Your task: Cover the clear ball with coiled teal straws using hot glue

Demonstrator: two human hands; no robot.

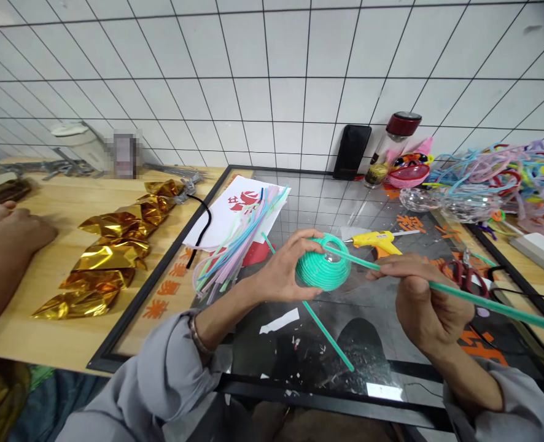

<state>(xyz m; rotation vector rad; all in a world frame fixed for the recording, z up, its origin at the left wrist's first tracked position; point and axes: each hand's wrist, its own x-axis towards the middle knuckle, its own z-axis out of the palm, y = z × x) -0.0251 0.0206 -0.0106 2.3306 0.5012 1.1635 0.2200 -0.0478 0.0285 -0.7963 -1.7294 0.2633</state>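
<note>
Green coil (323,275) fills the clasping left grip (287,270), right grip (431,302) pinching its strand (497,305), a bottle (388,152) holding yellowish contents (376,173).

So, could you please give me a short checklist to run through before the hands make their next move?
1. Left hand steadying the round, mint-green coiled piece: ok, fingers and thumb hold its side.
2. Right hand gripping the long, fuzzy green strand: ok, pinched between thumb and fingers.
3. Strand free of slack between the hands: ok, it runs nearly straight.
4. Yellow plastic glue gun out of the hands: ok, lying beyond them; whether it is hot: cannot tell.
5. Dark glossy tabletop free of scraps: not ok, a torn white paper strip and smaller bits lie there.
</note>
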